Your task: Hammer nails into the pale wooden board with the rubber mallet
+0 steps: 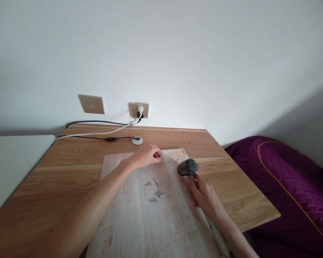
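Note:
My right hand (204, 195) is closed round the wooden handle of a hammer (187, 167), close below its dark, worn head. The head is over the right edge of a whitewashed wooden board (134, 225), and the handle runs back under my forearm. Near the board's far edge, my left hand (148, 156) is closed with its fingers curled in; whatever is between them is hidden. Several loose metal nails (159, 194) lie around the middle of the board. A small nail (177, 160) shows near the far right corner, just beyond the hammer head.
The board rests on a wooden table (226, 182) against a white wall. Black and white cables (97, 132) run along the back to a socket (140, 109) and a round cable hole (137, 140). A white panel (16, 168) stands left; purple fabric (285, 186) lies right.

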`<state>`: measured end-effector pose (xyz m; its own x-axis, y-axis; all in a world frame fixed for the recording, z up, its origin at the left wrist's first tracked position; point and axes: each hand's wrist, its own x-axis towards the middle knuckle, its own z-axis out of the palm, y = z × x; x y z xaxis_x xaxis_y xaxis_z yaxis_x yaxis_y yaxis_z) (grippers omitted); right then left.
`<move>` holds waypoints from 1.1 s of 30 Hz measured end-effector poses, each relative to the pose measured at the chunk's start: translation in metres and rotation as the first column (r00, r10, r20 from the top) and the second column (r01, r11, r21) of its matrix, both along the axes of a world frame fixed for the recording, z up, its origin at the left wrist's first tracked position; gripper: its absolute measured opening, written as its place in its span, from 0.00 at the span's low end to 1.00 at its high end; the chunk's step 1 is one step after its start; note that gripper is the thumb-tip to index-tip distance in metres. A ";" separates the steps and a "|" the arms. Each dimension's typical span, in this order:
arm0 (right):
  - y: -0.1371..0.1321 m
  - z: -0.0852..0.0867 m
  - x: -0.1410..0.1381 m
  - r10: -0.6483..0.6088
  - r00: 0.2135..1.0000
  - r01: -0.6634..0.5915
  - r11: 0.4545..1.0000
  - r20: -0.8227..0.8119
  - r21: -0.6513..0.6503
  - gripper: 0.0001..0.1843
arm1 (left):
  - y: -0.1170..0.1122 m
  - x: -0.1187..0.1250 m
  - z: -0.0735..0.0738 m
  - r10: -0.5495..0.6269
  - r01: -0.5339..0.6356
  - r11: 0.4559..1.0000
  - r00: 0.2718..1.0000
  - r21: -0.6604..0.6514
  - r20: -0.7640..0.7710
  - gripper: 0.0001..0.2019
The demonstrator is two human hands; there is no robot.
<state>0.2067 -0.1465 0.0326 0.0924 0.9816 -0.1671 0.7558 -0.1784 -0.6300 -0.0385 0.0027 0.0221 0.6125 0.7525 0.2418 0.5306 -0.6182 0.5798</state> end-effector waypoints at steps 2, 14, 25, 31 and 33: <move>0.000 0.000 0.000 -0.007 1.000 0.007 1.000 0.001 -0.003 0.22 | 0.001 -0.001 -0.001 -0.008 0.008 1.000 1.000 0.000 -0.016 0.05; 0.000 0.000 0.000 -0.002 1.000 0.002 1.000 -0.009 -0.009 0.22 | -0.004 -0.001 0.004 0.002 0.000 1.000 0.993 0.018 -0.115 0.05; -0.001 0.001 0.000 -0.008 1.000 0.008 1.000 -0.016 -0.007 0.22 | -0.004 -0.002 0.004 -0.021 0.048 0.993 0.972 0.110 -0.233 0.04; -0.001 -0.001 0.001 -0.001 1.000 0.001 1.000 -0.014 0.007 0.22 | -0.008 -0.001 0.015 -0.006 0.060 0.986 0.947 0.158 -0.322 0.13; 0.000 0.000 0.001 0.003 1.000 -0.003 1.000 -0.010 0.005 0.22 | -0.010 0.000 0.019 0.014 0.064 0.979 0.925 0.191 -0.379 0.12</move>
